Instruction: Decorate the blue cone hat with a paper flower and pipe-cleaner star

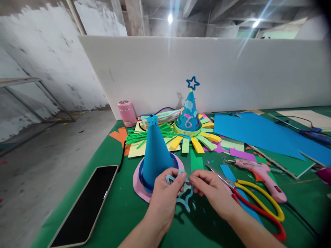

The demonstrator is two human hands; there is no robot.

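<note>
A light blue pipe cleaner (184,203), bent into curved loops, hangs between my hands. My left hand (168,189) pinches its left part, thumb against fingers. At its right side, my right hand (208,186) has its fingertips pressed together on it. Just behind my left hand stands a plain blue paper cone (155,151) with a blue ring and a pink brim (137,187) at its base. Farther back is a decorated blue cone hat (188,109) with a 6 on its front, a dark blue star on top and yellow and green strips around it.
Scissors (254,198) and a pink glue gun (263,172) lie right of my hands. A phone (86,206) is at the left. Green pipe cleaners (137,136), a pink container (127,113) and blue sheets (253,132) are farther back.
</note>
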